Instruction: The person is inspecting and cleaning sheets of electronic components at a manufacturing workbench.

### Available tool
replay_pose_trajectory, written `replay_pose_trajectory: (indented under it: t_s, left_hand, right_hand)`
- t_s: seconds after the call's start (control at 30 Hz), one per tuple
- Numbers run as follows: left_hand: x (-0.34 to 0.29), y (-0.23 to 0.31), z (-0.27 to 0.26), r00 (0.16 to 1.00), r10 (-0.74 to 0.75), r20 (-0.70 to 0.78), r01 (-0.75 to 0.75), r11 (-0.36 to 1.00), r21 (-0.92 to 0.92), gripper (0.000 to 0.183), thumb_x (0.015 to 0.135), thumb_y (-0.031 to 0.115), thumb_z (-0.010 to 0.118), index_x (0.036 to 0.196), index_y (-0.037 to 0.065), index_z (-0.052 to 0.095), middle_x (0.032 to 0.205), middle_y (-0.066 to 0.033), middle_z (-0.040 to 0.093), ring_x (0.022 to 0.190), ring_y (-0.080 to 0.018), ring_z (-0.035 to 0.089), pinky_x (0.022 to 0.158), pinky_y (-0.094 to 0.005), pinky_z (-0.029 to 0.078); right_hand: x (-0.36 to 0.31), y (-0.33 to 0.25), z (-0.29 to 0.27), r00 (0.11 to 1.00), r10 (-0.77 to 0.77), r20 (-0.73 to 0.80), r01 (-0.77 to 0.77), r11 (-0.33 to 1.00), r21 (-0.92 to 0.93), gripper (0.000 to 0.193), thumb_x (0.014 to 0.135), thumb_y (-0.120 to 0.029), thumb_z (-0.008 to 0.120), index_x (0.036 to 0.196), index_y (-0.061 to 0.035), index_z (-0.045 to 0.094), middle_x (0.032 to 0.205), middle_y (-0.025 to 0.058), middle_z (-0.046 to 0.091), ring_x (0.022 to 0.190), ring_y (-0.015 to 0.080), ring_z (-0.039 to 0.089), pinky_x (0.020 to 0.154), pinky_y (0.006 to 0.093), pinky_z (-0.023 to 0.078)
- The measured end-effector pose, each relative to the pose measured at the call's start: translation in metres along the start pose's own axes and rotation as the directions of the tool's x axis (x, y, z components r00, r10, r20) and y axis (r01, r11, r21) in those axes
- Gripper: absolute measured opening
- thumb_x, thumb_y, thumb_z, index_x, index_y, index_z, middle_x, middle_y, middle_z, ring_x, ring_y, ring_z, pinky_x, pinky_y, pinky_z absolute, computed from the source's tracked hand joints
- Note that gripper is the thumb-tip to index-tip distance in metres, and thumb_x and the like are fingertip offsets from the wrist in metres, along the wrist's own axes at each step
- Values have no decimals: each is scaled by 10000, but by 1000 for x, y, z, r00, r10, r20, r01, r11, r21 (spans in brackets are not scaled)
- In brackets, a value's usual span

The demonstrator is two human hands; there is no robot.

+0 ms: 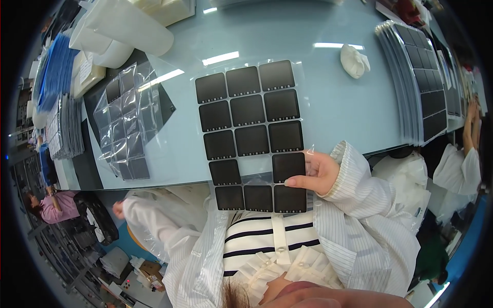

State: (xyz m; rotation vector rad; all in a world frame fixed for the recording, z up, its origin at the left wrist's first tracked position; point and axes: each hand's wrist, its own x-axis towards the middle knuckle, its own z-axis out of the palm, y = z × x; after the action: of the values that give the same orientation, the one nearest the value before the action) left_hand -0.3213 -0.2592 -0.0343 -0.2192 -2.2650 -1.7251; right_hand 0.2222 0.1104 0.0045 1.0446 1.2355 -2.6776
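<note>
Glass table point(334, 102) | right hand point(319, 173) fingers clamped on black-square sheet point(251, 138) | left hand point(118, 209) off-table, fingers unclear | stacked sheets point(418, 77) right

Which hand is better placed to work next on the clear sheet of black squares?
Probably the right. The right hand pinches the sheet of black squares at its right edge, near the one empty slot. The left hand is below the table edge, apart from the sheet.

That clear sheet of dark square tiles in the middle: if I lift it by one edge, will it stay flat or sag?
The clear sheet of dark tiles will probably sag: it overhangs the table edge, and its film looks thin and crinkled at the empty slot. Each tile looks stiff, so bending would likely fall along the gaps. The right hand pinches one corner, suggesting it is light.
</note>
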Motion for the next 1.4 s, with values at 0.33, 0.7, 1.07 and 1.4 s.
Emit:
replay_pose_trajectory:
  t_s: [0.33,0.7,1.07,1.4]
  left_hand:
    - [31,98,54,966,140,215,-163,982,94,360,854,208,611,1144,6,544,1142,-113,552,1046,-168,522,877,-291,427]
    - [8,41,217,894,14,447,-184,922,340,736,746,471,687,1214,-55,475,1012,-97,602,941,-133,546,874,-235,381]
    - [-10,143,178,906,88,413,-136,987,88,297,794,220,698,1012,26,647,823,3,642,628,-37,473,566,-172,367]
    - [-94,257,98,782,534,322,-522,843,-130,284,897,201,549,1065,-26,588,855,-71,654,683,-77,553,618,-208,445]
  right_hand:
    - [-3,-9,2,1000,9,12,-9,1000,-10,446,784,25,633,1187,42,442,1101,138,580,1032,193,556,914,317,441]
    - [-7,-5,6,1000,-30,3,30,1000,6,429,787,26,626,1180,31,455,1089,123,588,1008,182,568,908,305,445]
    - [11,-19,4,984,-174,-31,175,984,40,388,813,16,593,1175,41,455,1085,117,587,1010,169,564,889,303,454]
    - [-20,-71,-7,649,-752,-112,119,245,-962,367,721,-139,733,1015,20,581,635,45,598,523,90,546,480,188,404]
